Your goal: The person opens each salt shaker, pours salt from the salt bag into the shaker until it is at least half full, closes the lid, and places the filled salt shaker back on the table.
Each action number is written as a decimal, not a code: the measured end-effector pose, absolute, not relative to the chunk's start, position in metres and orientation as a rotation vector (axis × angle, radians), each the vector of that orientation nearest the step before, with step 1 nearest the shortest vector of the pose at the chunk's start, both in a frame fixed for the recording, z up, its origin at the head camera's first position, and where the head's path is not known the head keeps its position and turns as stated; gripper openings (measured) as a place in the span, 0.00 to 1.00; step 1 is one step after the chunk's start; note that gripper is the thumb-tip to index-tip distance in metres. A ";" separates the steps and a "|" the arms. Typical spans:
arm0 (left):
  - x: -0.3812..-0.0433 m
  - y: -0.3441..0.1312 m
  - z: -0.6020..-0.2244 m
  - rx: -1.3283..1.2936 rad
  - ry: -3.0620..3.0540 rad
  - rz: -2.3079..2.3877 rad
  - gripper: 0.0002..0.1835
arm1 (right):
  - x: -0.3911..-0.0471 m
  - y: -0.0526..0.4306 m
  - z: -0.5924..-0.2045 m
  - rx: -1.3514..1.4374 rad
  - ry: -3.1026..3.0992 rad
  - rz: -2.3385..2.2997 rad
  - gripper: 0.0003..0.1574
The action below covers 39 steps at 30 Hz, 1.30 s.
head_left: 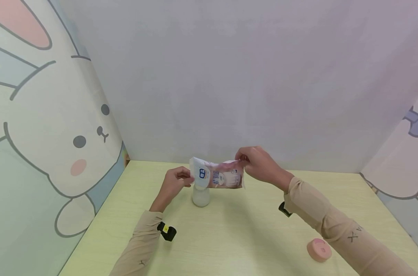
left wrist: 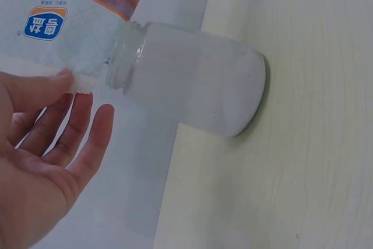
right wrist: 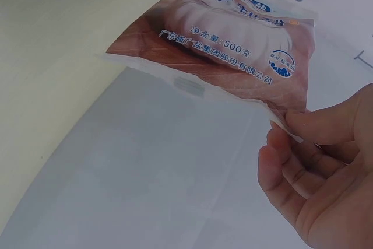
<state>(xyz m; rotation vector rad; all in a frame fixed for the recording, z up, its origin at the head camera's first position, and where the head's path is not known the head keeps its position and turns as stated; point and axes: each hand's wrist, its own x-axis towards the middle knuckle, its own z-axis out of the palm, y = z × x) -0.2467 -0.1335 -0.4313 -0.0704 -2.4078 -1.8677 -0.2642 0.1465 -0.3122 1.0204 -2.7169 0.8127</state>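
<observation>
A salt bag (head_left: 226, 177), printed pink-brown and pale blue with 500克 on it, is held sideways over a glass jar (head_left: 201, 197). My left hand (head_left: 172, 186) pinches the bag's pale end between thumb and fingers, right beside the jar's mouth. At the other end, a sealed corner is pinched by my right hand (head_left: 262, 165), which sits higher, so the bag slopes down to the left. In the left wrist view the upright jar (left wrist: 192, 80) has a threaded, uncapped neck and looks full of whitish contents. The bag's end covers part of its mouth.
A round pink lid (head_left: 319, 250) lies on the pale wooden table (head_left: 209, 237) at the near right, close to my right forearm. A grey-white backdrop (head_left: 229, 76) stands behind the table. A rabbit-printed panel (head_left: 64, 145) lines the left side.
</observation>
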 end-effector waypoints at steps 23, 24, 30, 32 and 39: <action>-0.246 -0.136 -0.432 -0.080 -2.405 -1.882 0.05 | -0.267 0.147 -0.314 1.025 -2.724 0.813 0.14; -0.246 -0.135 -0.432 -0.080 -2.405 -1.882 0.05 | -0.267 0.147 -0.314 1.022 -2.726 0.814 0.14; -0.246 -0.136 -0.433 -0.075 -2.406 -1.879 0.05 | -0.266 0.146 -0.312 1.020 -2.737 0.817 0.14; -0.245 -0.136 -0.433 -0.071 -2.409 -1.876 0.05 | -0.266 0.145 -0.312 1.027 -2.735 0.814 0.13; -0.246 -0.134 -0.432 -0.075 -2.410 -1.877 0.05 | -0.267 0.146 -0.312 1.029 -2.723 0.798 0.13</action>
